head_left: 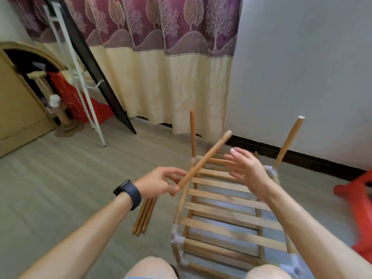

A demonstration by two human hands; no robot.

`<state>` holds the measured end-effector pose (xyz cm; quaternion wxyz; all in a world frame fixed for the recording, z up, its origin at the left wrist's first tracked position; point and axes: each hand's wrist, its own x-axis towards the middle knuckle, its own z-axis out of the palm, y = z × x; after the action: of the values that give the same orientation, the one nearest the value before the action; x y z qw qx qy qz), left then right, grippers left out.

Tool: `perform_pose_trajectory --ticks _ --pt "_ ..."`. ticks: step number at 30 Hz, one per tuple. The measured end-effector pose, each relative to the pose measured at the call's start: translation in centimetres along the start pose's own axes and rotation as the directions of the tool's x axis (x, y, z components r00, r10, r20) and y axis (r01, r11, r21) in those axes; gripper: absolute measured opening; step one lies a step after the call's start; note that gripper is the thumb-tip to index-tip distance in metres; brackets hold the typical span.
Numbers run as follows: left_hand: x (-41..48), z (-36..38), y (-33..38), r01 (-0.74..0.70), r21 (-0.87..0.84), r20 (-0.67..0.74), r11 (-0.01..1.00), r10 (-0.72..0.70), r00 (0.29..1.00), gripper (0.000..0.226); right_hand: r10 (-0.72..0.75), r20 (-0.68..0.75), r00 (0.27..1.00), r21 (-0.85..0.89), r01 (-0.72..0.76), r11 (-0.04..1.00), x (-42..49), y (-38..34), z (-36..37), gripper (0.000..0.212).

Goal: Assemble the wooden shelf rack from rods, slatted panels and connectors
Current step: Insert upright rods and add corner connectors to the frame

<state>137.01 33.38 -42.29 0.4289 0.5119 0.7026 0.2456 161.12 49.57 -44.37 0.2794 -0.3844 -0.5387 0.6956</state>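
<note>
Shelf rack (227, 234) is found partly built on the floor (70, 188) in the lower centre of the frame, between the person's knees and the wall. One slatted panel (225, 200) is already framed by rods and joined at its corners by pale connectors, of which the near left connector (177, 240) and the far right connector (270, 171) are plainly shown. Two rods are stood up from the far corners: the far left upright (192, 133) and, tilted, the far right upright (289, 141). No upright is seen yet at the near corners. A further held rod (205, 160) is pinched at its lower end by the left grip (159, 182) and slanted up over the panel's left edge. The right grip (247, 170) is held open above the slats, fingers straight, with nothing in it. Spare rods (145, 216) are laid on the floor just left of the panel. On this showing the first tier is judged done; the remaining uprights and any upper panels are left to be fitted.
</note>
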Motion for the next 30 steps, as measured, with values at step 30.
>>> perform_pose_trajectory --ticks 30 --pt "11.9 30.0 2.6 -0.279 0.794 0.143 0.540 0.280 0.949 0.070 -0.398 -0.405 0.824 0.146 0.487 0.861 -18.0 0.4 -11.7 0.042"
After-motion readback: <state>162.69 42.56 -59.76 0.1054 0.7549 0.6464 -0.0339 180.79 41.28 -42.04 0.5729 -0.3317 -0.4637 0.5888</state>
